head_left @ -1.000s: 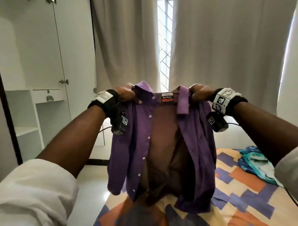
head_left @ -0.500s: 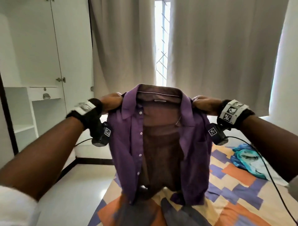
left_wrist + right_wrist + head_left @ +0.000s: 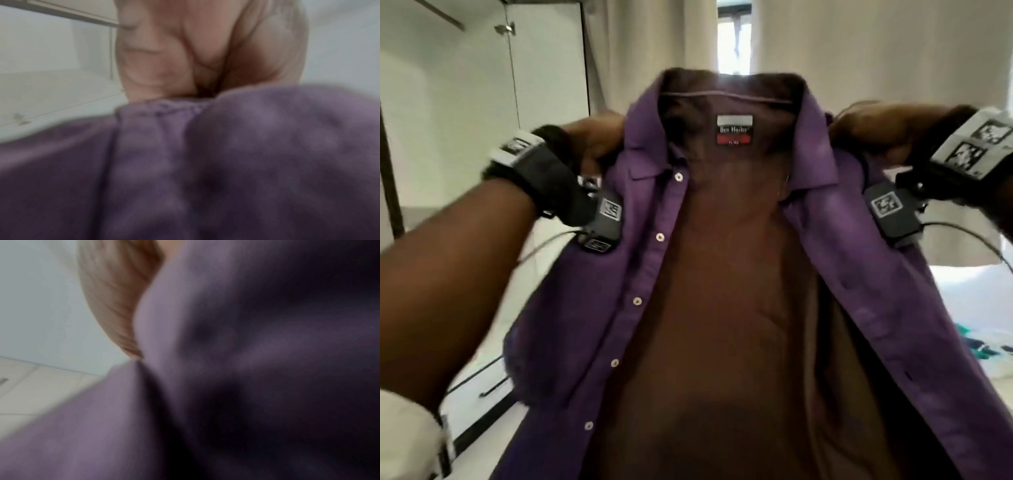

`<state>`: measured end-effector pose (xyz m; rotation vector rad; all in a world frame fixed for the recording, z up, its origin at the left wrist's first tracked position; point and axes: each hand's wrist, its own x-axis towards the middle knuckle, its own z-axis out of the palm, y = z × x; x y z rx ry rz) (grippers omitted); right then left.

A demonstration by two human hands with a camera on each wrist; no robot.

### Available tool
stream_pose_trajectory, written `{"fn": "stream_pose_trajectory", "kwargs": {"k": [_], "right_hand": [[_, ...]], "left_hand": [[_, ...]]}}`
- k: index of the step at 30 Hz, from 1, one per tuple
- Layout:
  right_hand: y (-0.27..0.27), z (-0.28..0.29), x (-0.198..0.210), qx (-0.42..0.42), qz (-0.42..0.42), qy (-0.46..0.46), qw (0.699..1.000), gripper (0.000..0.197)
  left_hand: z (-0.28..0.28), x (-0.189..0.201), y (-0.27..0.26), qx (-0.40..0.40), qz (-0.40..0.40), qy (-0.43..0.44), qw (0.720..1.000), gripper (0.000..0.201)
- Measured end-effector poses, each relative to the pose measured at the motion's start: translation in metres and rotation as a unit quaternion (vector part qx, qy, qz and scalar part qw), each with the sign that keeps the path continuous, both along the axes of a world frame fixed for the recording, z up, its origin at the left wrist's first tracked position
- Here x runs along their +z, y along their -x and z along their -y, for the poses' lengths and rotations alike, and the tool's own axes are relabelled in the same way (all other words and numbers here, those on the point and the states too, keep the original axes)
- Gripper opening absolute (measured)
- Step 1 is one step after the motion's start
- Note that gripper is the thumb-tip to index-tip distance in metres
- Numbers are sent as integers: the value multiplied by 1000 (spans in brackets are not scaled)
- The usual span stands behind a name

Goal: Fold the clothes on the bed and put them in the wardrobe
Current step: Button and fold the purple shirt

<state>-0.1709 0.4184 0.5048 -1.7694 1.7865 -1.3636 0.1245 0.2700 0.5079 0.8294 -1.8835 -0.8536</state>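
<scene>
Head view: the shirt fills the centre of the frame, held up in the air, front open toward the camera, collar at the top, long axis running down the frame. The left hand grips one shoulder at centre left, the right hand the other at upper right. The wardrobe stands at upper left.

Left wrist view: blurred; fingers curl onto purple cloth below them.

Right wrist view: blurred; cloth bunches against the hand at upper left.

Keeping both shoulders level and taut should let the shirt hang straight for folding.
</scene>
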Motion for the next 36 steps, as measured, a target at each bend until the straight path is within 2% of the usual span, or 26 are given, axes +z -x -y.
{"fn": "stream_pose_trajectory", "kwargs": {"k": [2,5,9,11,14,17,18,19,20,22,24,25,27,29,30,32,34,36], "right_hand": [[18,44,-46,-9,8,-67,998,15],[48,113,-144,-27,25,-183,982,16],[84,191,-269,-47,-21,-311,949,12],[91,217,-310,-48,-47,-342,937,10],[105,258,-344,-64,-50,-380,921,5],[120,305,-352,-68,-96,-360,925,5],[123,323,-355,-86,-103,-353,926,17],[134,345,-368,-123,-131,-332,926,38],[138,355,-377,-160,-143,-309,926,48],[147,375,-409,-205,-116,-292,927,41],[133,372,-433,-168,-72,-307,934,25],[127,368,-446,-157,-50,-311,936,25],[116,349,-471,-177,-15,-291,940,43],[96,315,-490,-198,-8,-258,946,57],[83,295,-495,-203,0,-238,950,55],[51,250,-505,-199,29,-206,958,37],[15,204,-516,-176,49,-213,960,19],[-21,165,-529,-139,61,-244,958,12]], "left_hand": [[33,-49,19,15,72,-36,997,31],[91,-132,49,76,165,-109,977,26],[154,-241,83,86,342,-69,933,29],[186,-281,89,68,410,-55,908,28],[252,-330,102,54,437,-102,892,41],[294,-358,119,59,398,-137,905,36],[308,-366,127,87,370,-141,914,36],[322,-376,134,118,346,-136,921,37],[329,-385,141,144,326,-131,925,34],[345,-410,154,167,311,-139,925,24],[350,-437,161,166,297,-161,926,32],[347,-447,162,169,283,-158,931,41],[332,-463,155,182,249,-140,941,47],[306,-479,138,179,234,-133,946,39],[290,-485,128,167,228,-138,949,33],[247,-496,101,141,224,-158,951,20],[203,-508,71,132,227,-182,948,6],[160,-516,44,132,237,-219,937,10]]}}
